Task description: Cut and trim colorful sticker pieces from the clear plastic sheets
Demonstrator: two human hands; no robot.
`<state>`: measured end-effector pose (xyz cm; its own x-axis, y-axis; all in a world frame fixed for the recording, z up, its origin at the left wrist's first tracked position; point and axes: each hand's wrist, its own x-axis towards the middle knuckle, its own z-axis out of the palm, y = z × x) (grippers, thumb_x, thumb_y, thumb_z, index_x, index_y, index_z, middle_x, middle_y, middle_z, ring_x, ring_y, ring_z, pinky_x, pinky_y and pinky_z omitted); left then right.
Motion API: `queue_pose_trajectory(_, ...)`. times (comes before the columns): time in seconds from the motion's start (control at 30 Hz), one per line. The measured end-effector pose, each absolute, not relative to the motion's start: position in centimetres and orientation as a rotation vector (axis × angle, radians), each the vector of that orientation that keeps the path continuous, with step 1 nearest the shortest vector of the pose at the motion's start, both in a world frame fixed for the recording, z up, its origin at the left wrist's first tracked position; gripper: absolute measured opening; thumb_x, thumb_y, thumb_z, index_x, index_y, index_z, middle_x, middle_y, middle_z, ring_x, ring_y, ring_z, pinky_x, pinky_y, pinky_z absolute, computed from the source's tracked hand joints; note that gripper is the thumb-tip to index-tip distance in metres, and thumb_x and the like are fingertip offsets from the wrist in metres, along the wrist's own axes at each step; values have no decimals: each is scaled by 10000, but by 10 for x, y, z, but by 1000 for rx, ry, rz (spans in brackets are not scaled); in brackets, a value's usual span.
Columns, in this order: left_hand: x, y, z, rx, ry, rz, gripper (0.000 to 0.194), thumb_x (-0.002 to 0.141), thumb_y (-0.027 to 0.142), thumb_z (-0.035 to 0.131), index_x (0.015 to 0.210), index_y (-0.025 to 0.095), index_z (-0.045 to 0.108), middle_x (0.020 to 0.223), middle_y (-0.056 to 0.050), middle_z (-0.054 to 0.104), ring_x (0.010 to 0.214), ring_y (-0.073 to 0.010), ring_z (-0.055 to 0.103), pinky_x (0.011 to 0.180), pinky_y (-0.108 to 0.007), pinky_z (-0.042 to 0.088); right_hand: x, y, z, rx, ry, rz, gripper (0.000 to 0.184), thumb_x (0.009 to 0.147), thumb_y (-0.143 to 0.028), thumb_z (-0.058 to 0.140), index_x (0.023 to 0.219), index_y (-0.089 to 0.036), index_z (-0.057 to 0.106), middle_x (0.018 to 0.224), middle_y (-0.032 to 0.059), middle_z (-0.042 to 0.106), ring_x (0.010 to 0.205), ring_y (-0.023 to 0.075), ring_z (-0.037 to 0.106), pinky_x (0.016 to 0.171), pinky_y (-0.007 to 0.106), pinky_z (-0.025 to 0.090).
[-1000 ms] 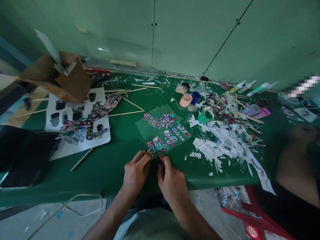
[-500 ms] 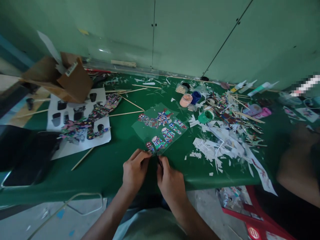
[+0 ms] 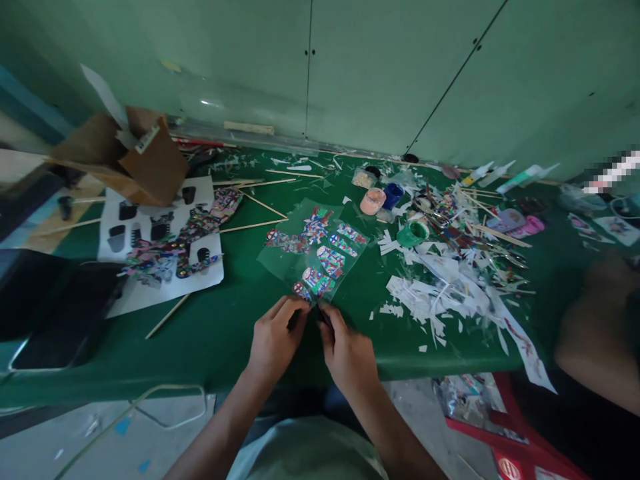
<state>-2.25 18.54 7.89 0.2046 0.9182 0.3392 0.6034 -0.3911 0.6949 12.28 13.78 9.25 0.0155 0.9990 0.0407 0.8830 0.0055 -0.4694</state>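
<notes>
A clear plastic sheet (image 3: 273,265) bearing several colourful patterned cut-out pieces (image 3: 331,261) lies on the green table in front of me. My left hand (image 3: 277,339) pinches the near corner of this sheet between thumb and fingers. Close beside it, my right hand (image 3: 351,353) is closed around a small dark tool (image 3: 325,316), mostly hidden by the fingers, with its tip at the sheet's near edge. I cannot make out the tool's exact kind.
White paper scraps (image 3: 425,293) lie to the right, with open paint pots (image 3: 413,233) and sticks behind them. On the left are a cardboard box (image 3: 155,167), a printed paper sheet (image 3: 213,273) and a black phone-like object (image 3: 75,317). Another person's arm (image 3: 595,333) is at far right.
Both hands have shifted slightly right. The plastic sheet has turned a little, its far part moving left. The dark tool stays in my right hand.
</notes>
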Motion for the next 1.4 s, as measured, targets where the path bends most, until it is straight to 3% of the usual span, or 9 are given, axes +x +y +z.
queue_pose_trajectory(0.1,-21,190,80,2026,1464,999,181,795,104,628,952,194,627,859,-14,669,818,-148,651,743,-256,525,124,139,92,-1905,-1912,474,325,923,-191,488,1237,-212,565,1032,26,752,771,151,735,593,189,511)
queue_pose_trajectory(0.3,-22,193,85,2111,1445,989,118,830,124,615,809,211,693,883,-33,683,834,-174,592,739,-296,490,124,141,91,-1878,-1914,501,335,926,-182,476,1250,-203,555,1076,29,740,802,144,734,629,186,523)
queue_pose_trajectory(0.47,-21,192,84,2079,1419,1023,137,845,115,597,922,201,671,869,-23,707,819,-157,633,728,-279,511,127,139,91,-1854,-1909,446,325,938,-204,463,1248,-196,560,1112,40,728,857,138,729,664,178,525)
queue_pose_trajectory(0.6,-14,194,83,2092,1337,1084,74,856,152,601,836,195,658,837,-23,713,796,-146,665,717,-261,530,133,139,93,-1899,-1916,331,325,944,-217,457,1247,-200,575,1095,45,734,795,139,732,604,180,507)
queue_pose_trajectory(0.77,-8,198,80,2175,1261,1091,134,879,152,572,796,194,669,814,-20,718,773,-125,678,695,-231,541,140,138,92,-1971,-1962,275,342,940,-210,453,1251,-210,597,997,40,759,720,141,728,556,185,482)
queue_pose_trajectory(0.9,-7,199,77,2159,1224,1108,134,874,143,578,792,195,670,816,-16,722,780,-117,686,697,-220,546,141,135,89,-1998,-1997,230,380,931,-206,450,1285,-186,589,1007,72,755,666,144,714,543,198,480)
queue_pose_trajectory(1.27,-6,197,75,2093,1169,1134,148,861,116,580,781,194,676,828,-23,724,810,-123,697,718,-233,571,138,137,88,-2090,-2005,250,398,910,-243,463,1281,-218,603,780,43,758,538,150,672,442,214,415)
queue_pose_trajectory(1.4,-7,198,75,2127,1133,1150,156,859,90,573,790,191,669,843,-32,727,831,-128,697,734,-245,577,138,137,90,-2083,-2011,242,399,910,-228,452,1279,-217,604,787,50,757,540,142,666,452,204,416)
